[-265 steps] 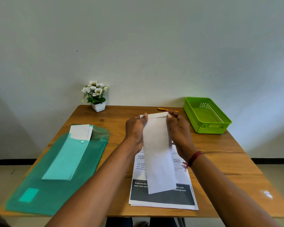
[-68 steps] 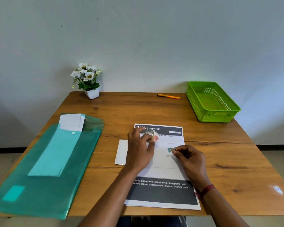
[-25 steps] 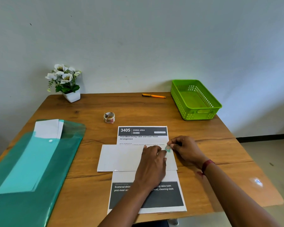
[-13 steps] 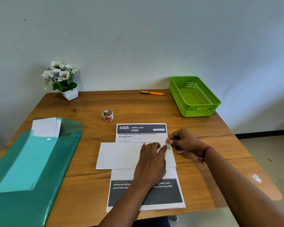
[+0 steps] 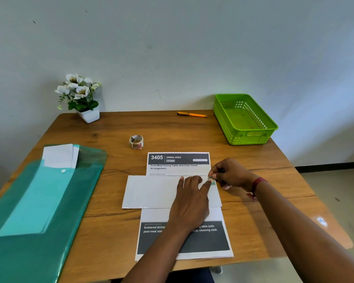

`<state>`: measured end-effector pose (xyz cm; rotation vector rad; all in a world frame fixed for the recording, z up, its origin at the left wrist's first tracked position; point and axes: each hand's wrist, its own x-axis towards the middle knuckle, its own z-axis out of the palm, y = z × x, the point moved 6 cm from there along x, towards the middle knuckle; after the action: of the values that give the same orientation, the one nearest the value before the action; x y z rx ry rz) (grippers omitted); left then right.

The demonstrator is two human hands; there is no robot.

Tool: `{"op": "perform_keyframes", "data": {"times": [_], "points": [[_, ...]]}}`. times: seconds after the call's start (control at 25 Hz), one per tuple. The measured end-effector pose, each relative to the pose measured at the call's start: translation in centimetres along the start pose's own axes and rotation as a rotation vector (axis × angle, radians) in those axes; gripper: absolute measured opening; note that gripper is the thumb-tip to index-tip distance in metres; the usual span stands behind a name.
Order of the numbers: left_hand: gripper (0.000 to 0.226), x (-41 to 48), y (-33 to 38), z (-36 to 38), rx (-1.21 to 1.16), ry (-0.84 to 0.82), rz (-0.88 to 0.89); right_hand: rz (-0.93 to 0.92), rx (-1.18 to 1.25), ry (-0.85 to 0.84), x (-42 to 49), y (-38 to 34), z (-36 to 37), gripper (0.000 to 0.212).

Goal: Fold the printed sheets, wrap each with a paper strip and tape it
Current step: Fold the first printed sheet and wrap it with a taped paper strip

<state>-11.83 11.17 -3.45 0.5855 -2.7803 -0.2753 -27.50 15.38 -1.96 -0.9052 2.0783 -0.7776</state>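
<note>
Head view: our left hand lies flat, fingers spread, pinning the folded sheet dead centre, we reckon so it cannot spring open, while our right hand at three o'clock pinches a tape piece onto its edge. At eleven o'clock sits the tape roll.

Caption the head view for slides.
Left hand presses a folded white sheet over printed pages; right hand pinches a tape piece at its edge.
</note>
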Motion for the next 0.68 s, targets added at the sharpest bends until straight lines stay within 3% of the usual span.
{"op": "perform_keyframes", "data": {"times": [0.68], "points": [[0.064,0.2,0.39,0.8,0.059,-0.117,0.073,-0.158,-0.279,0.309,-0.36,-0.1,0.61,0.012]]}}
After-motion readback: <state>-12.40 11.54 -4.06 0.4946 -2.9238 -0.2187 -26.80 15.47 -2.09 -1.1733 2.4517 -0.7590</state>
